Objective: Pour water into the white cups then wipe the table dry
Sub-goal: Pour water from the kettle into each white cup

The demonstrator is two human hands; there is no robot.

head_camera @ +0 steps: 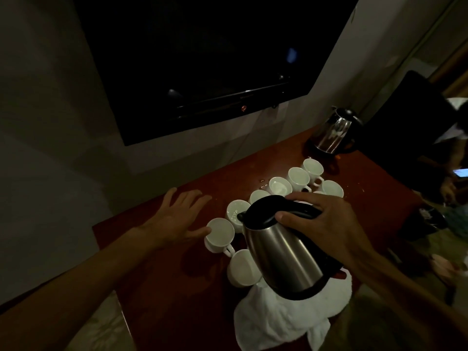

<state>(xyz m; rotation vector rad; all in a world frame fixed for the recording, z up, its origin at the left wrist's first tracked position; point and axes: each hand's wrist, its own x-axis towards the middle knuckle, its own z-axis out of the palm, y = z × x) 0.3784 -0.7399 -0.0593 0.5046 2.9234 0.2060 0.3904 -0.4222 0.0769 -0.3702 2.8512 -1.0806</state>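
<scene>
White towel (pixel 278 323) nearest, parked on table (pixel 164 287) for wiping. Our right hand (pixel 326 224) grips the steel kettle (pixel 281 252) handle, spout tipped over the clustered white cups (pixel 222 230). Left hand (pixel 177 219) flat, thumb touching one, we think steadying.

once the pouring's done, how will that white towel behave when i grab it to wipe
The white towel lies crumpled in soft folds, so it will probably sag floppy when lifted. It looks thick, so likely light, heavier once wet.

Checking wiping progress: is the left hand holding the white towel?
No; the left hand is open by a cup, the towel on the table.
</scene>
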